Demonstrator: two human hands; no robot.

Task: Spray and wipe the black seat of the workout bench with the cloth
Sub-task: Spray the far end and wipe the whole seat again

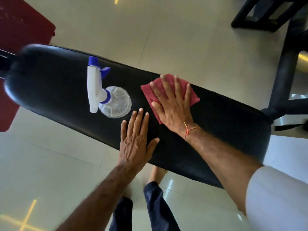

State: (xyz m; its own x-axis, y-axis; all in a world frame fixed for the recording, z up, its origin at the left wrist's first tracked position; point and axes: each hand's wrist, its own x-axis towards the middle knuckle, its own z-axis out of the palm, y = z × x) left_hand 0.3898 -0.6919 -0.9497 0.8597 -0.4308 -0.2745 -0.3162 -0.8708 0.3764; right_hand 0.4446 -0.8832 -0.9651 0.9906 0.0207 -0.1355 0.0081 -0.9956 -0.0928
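Pressing flat on a red cloth (168, 95), the right hand (173, 104) is lying with its fingers spread wide, palm down, on the black seat (216, 130) of the bench. The cloth is sitting near the seat's far edge, around the middle of its length, and its corners are showing past the fingers on both sides. A thin orange thread (189, 129) is circling the right wrist, and a white sleeve (275, 197) is covering the upper arm.

The left hand (136, 140) is resting open and flat on the bare seat just beside the cloth, fingers together, thumb out, holding nothing.

A spray bottle (108, 97) is standing upright on the seat to the left of both hands, apart from them, its clear body seen from above and its white head with blue nozzle and trigger pointing away.

Pale floor tiles (166, 30) are surrounding the bench, with a red mat (20, 24) at the far left and a black frame (286, 64) at the right. Dark trouser legs (155, 205) are showing below the seat.
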